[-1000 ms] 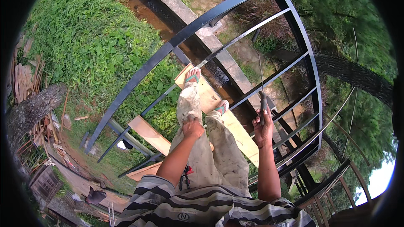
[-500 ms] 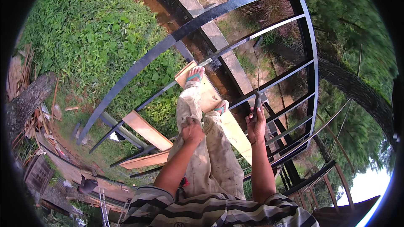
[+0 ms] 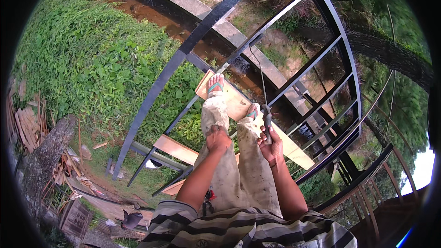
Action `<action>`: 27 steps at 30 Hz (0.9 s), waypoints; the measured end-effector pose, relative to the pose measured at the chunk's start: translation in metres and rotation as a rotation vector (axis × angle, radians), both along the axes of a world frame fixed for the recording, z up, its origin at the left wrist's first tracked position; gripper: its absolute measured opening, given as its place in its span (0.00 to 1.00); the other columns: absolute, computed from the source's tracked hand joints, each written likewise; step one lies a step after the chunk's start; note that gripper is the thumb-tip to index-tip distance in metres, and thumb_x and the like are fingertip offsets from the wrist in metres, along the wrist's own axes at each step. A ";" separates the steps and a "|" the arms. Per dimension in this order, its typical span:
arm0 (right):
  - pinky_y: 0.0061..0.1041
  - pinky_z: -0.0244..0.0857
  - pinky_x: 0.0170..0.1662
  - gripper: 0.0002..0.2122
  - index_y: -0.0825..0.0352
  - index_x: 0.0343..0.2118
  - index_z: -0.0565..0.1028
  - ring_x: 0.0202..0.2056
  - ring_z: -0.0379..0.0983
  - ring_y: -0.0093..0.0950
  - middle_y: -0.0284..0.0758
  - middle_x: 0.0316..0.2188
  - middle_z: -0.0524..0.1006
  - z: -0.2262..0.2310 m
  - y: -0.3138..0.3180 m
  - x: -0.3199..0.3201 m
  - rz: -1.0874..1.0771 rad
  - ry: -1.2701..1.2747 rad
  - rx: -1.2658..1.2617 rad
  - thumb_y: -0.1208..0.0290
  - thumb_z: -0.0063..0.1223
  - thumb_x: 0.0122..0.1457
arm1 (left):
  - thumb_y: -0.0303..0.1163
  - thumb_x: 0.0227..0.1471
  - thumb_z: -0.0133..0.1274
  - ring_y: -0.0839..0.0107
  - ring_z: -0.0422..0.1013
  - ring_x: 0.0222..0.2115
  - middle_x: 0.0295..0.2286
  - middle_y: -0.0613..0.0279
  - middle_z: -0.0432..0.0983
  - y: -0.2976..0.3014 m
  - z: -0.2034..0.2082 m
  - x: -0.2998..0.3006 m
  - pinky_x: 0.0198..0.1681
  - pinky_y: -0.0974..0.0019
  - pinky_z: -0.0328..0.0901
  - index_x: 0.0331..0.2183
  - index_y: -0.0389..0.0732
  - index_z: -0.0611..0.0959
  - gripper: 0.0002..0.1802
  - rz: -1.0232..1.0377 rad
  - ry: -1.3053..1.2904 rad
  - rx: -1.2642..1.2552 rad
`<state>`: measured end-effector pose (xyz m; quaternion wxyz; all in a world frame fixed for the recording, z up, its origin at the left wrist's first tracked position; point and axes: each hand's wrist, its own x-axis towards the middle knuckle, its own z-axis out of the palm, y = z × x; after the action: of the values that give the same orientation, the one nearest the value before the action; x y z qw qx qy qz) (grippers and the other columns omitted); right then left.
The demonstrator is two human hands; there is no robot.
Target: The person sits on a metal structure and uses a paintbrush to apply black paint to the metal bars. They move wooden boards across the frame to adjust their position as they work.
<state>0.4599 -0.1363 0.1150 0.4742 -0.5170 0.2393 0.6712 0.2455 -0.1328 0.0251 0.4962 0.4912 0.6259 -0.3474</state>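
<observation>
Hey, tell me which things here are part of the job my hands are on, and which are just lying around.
In the work:
right hand gripping a tool with a thin rod
left hand resting on the knee
metal frame
plank underfoot

Lying about:
wood scraps
log
loose board
</observation>
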 end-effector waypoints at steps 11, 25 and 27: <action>0.28 0.69 0.41 0.27 0.60 0.68 0.61 0.36 0.70 0.21 0.29 0.42 0.73 0.020 -0.068 0.017 -0.356 0.289 0.306 0.68 0.52 0.68 | 0.48 0.54 0.51 0.50 0.75 0.53 0.52 0.47 0.78 0.029 0.012 0.033 0.56 0.50 0.68 0.55 0.44 0.79 0.30 -0.241 -0.014 0.040; 0.29 0.70 0.41 0.26 0.55 0.69 0.59 0.38 0.72 0.21 0.28 0.42 0.72 0.018 -0.274 0.129 -0.764 0.140 0.407 0.67 0.51 0.69 | 0.46 0.56 0.53 0.48 0.74 0.52 0.51 0.51 0.78 -0.044 0.025 0.140 0.55 0.50 0.68 0.57 0.46 0.78 0.29 -0.897 -0.040 0.228; 0.29 0.71 0.40 0.26 0.55 0.68 0.60 0.38 0.73 0.22 0.28 0.42 0.72 0.016 -0.319 0.156 -0.775 0.084 0.396 0.66 0.51 0.69 | 0.47 0.56 0.52 0.50 0.71 0.56 0.54 0.53 0.76 -0.080 0.027 0.162 0.58 0.49 0.66 0.58 0.47 0.76 0.30 -1.181 -0.204 0.226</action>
<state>0.6164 -0.4556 0.1307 0.7709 -0.2601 0.3013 0.4972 0.4076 -0.2124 0.0524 0.2220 0.8358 0.2299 -0.4465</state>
